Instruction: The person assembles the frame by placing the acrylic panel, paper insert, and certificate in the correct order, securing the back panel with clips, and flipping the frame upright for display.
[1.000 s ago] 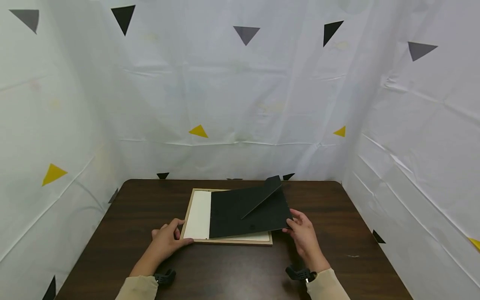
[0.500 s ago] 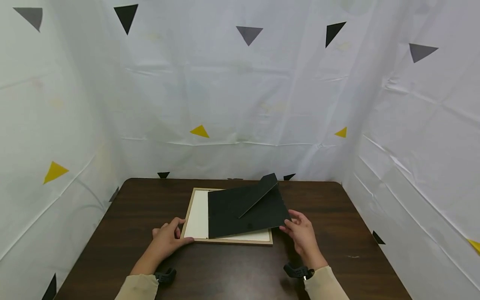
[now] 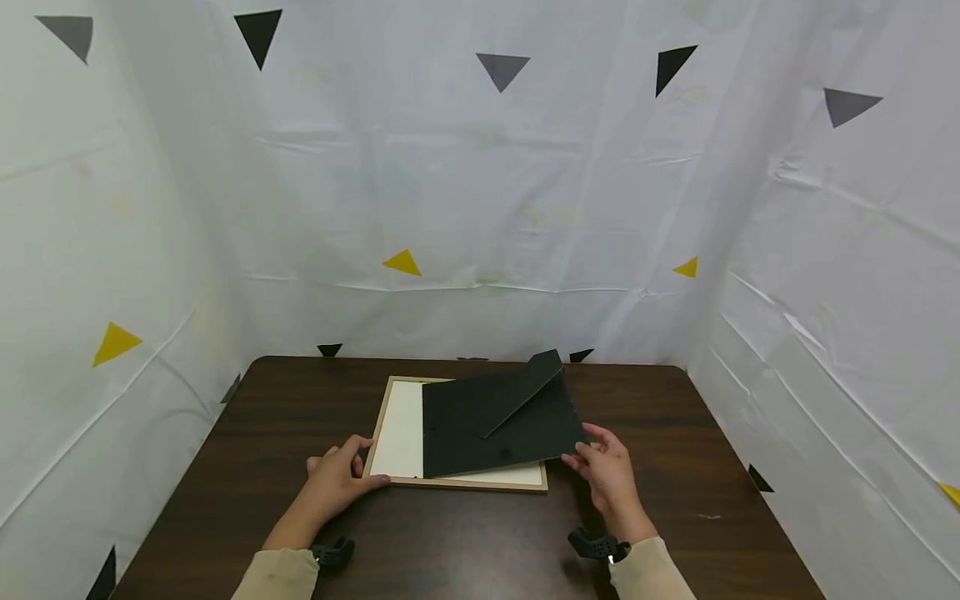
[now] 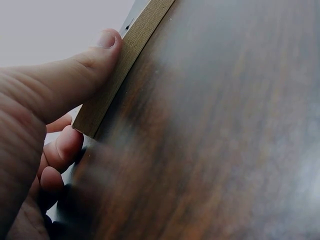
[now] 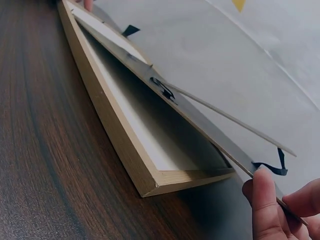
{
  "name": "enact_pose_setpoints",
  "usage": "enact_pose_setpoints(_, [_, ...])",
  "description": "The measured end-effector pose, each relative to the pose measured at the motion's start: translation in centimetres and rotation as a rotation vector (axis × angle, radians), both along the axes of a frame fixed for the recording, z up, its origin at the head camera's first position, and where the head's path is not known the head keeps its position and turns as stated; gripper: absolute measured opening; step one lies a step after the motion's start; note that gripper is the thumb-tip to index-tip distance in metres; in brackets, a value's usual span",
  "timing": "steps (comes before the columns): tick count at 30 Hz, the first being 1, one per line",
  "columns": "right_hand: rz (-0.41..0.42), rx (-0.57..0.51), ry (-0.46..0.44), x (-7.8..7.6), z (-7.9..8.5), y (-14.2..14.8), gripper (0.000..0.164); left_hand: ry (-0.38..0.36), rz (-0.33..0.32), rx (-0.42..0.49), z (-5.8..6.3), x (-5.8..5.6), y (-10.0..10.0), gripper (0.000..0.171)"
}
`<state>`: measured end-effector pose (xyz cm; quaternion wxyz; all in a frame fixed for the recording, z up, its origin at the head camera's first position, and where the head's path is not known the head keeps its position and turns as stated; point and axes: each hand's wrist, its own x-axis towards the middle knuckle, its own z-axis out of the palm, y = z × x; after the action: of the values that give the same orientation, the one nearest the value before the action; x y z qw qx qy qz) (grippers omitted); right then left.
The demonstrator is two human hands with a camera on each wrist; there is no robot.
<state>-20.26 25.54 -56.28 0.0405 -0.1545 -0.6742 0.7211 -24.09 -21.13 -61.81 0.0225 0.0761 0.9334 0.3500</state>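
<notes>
**Black board point(image 3: 457, 433) tilted over wooden frame point(image 5: 115, 120), a hand on each**

White sheeting point(image 3: 480, 192) walls three sides. Dark wood-grain table point(image 3: 480, 546) in front; the frame lies flat on it, near the far edge and roughly mid-width. White panel point(image 3: 397, 433) shows inside, widest at the left.

Board: left end low over the frame, right end raised and overhanging the frame's right side. Right wrist view shows a wedge-shaped gap beneath.

Left hand point(image 3: 330, 483) holds the frame's near-left corner, thumb on the near rail, forefinger at the left side; probably to stop the frame sliding. Right hand point(image 3: 609, 471) pinches the board's near-right corner between thumb and fingers, likely because the raised corner gives control of the tilt. Hands well apart.

Support leg point(image 3: 525, 393) stands off the board's upper face, so that face is presumably the back. Dark ribbon point(image 5: 277, 171), smallest item, near the leg's free end.

Against half a second ago: whole view shifted slightly right, probably head movement. Board a touch further right over the frame, baring slightly more white at left. Both grips unchanged.
</notes>
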Motion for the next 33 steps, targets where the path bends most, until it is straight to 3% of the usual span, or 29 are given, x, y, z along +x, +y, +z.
enact_pose_setpoints(9, [-0.018, -0.025, 0.0, -0.2, -0.7, 0.0, 0.056, -0.005, -0.002, 0.008, 0.2, -0.1, 0.1, 0.085])
enact_pose_setpoints(23, [0.002, -0.027, -0.029, 0.2, -1.5, -2.6, 0.054, -0.005, 0.008, 0.003, 0.0, 0.0, 0.1, 0.084])
enact_pose_setpoints(27, [0.027, 0.02, -0.021, 0.4, -1.5, -3.0, 0.053, -0.005, 0.009, 0.005, 0.1, 0.1, 0.2, 0.083])
enact_pose_setpoints(33, [0.087, 0.189, -0.007, 0.8, -1.2, -3.9, 0.046, 0.0, 0.007, 0.01, 0.4, 0.2, 0.1, 0.083])
